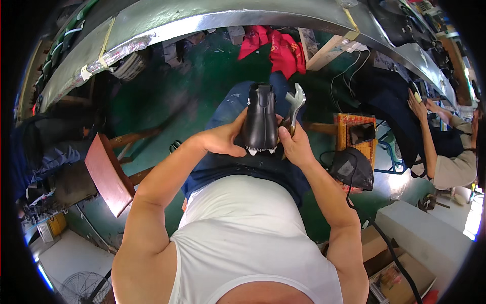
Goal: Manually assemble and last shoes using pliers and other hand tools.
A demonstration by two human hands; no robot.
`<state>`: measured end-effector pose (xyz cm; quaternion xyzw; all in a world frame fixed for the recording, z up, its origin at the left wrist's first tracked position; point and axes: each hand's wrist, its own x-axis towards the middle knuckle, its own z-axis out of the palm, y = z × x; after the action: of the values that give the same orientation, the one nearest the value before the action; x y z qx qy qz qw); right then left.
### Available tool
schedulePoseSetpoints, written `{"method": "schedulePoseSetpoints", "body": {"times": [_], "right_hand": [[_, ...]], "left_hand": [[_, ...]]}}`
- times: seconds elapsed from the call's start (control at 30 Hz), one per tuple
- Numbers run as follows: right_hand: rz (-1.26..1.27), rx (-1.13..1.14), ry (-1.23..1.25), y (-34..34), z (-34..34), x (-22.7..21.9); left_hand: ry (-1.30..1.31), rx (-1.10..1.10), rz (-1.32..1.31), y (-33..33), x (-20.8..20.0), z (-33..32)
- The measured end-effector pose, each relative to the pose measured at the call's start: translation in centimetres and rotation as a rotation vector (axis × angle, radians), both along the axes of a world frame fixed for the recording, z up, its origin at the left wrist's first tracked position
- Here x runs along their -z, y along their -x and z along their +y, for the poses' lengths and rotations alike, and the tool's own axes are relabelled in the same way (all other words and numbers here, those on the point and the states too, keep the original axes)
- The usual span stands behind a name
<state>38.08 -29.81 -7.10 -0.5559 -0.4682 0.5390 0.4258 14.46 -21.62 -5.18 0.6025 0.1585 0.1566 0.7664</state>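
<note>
A black leather shoe [260, 119] lies over my lap, its rounded end toward me and a ragged white edge along that end. My left hand [227, 138] grips the shoe from its left side, thumb near the rounded end. In my right hand [297, 146] is a pair of metal pincers [296, 101], the silver curved head pointing away from me. The right fingers are wrapped round the handles and sit close against the shoe's right side. Part of the handles is hidden by the hand.
A metal-edged workbench [223, 21] curves across the far side, with red cloth [283, 50] beneath. A wooden stool [109, 175] stands left. To the right are a phone [362, 133] on a patterned seat, a black cap-like object [353, 169], and a co-worker's arm [428, 137].
</note>
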Motion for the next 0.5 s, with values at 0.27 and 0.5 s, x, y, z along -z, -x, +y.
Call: {"method": "schedulePoseSetpoints", "body": {"times": [0.27,0.5], "right_hand": [[-0.314,-0.159,-0.088,2.1,-1.5,-2.5],[-0.323,-0.176,0.001,-1.2,-0.5,-0.8]], "left_hand": [[0.437,-0.506,0.084,-1.2,-4.7,-4.2],[0.680,-0.613,0.074,4.5,-8.0,-1.3]]}}
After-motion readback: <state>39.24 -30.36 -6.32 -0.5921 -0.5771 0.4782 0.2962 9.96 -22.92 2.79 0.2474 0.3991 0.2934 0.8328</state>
